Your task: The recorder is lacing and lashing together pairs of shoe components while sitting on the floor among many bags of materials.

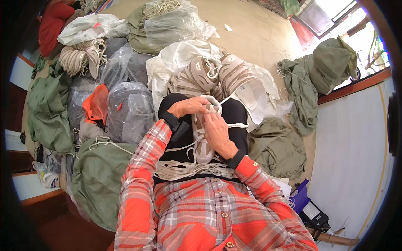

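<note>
A beige and white shoe upper (204,151) lies on my lap between my thighs, toe toward my body. At its collar, my left hand (189,107) is closed, with its fingertips pinching the edge. My right hand (218,133) is closed on the upper over the eyelet area, its fingertips close to those of the left. What exactly lies between the fingertips is hidden. White lace ends (238,125) come out at both sides of the upper. A loose bunch of white shoelaces (188,170) is draped across my lap, near my waist.
Just beyond my knees, stacked shoe uppers (238,75) rest on white plastic sheeting (165,62). Clear-bagged grey bundles (130,111), an orange mesh bag (96,104) and green sacks (102,175) crowd the left. More green cloth (279,148) lies right. A person in red (54,27) is far left.
</note>
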`<state>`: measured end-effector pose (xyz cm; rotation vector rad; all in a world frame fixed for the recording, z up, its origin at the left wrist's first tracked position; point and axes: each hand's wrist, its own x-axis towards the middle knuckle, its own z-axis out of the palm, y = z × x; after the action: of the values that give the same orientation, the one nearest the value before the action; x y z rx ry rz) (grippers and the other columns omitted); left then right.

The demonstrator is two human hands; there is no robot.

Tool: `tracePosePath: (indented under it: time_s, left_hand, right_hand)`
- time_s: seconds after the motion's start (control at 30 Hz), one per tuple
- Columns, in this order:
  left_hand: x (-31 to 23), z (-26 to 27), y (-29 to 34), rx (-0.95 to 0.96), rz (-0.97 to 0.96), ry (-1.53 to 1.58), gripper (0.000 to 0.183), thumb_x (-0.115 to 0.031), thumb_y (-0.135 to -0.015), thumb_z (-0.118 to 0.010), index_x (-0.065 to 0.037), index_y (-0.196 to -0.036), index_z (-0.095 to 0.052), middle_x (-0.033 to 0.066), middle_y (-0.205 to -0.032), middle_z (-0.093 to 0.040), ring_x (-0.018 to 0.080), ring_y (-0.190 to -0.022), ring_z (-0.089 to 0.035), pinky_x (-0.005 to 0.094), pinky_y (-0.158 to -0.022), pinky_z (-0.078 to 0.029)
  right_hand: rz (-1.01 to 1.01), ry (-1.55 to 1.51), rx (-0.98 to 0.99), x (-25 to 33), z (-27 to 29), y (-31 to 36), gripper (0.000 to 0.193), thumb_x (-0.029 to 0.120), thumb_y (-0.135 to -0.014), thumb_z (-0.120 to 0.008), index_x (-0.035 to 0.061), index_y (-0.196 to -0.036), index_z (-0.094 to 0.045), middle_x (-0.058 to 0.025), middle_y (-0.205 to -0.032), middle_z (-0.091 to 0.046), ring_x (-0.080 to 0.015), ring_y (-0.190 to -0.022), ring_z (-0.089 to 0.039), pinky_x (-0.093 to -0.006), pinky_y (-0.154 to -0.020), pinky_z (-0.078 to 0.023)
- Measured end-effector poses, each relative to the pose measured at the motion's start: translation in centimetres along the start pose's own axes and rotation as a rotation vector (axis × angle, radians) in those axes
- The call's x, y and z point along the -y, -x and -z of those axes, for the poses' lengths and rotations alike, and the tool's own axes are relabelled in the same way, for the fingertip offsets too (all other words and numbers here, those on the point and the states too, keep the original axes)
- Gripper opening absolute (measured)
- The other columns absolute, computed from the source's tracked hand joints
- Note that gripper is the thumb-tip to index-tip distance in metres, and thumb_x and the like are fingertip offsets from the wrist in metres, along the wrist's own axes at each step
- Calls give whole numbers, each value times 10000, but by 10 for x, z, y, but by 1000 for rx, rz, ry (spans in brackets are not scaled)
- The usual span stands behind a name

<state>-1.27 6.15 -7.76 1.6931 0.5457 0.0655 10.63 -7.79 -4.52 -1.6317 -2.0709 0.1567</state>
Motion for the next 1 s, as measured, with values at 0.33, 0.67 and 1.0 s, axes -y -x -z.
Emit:
tracePosePath:
  time_s: [0.33, 0.67, 1.0]
  left_hand:
    - [-22, -11, 24, -382, -156, -8, 216, -121, -810, -585, -4, -990, -573, 0, -860, -561, 94, -797, -504, 249, -709, -432]
    - [-65, -62, 63, -240, 405, 546, 293, -230, -873, -576, 16, -976, -455, 117, -769, -580, 188, -599, -617, 279, -532, -539]
    - [-61, -74, 83, -449, 159, 108, 210, -69, -884, -439, -14, -1063, -534, 44, -690, -584, 108, -538, -536, 226, -509, -428]
  right_hand:
    - [253, 503, 205, -4, 3, -8, 234, 121, -664, -586, -11, -849, -532, -100, -786, -494, -229, -780, -488, -344, -710, -355]
    - [848, -1113, 407, 167, 98, 2, 177, 101, -769, -506, -49, -862, -512, -201, -900, -505, -316, -811, -513, -396, -724, -413]
    - [-376, -714, 299, -39, 76, 24, 142, 106, -864, -540, -18, -922, -578, -54, -756, -591, -127, -609, -569, -264, -549, -492]
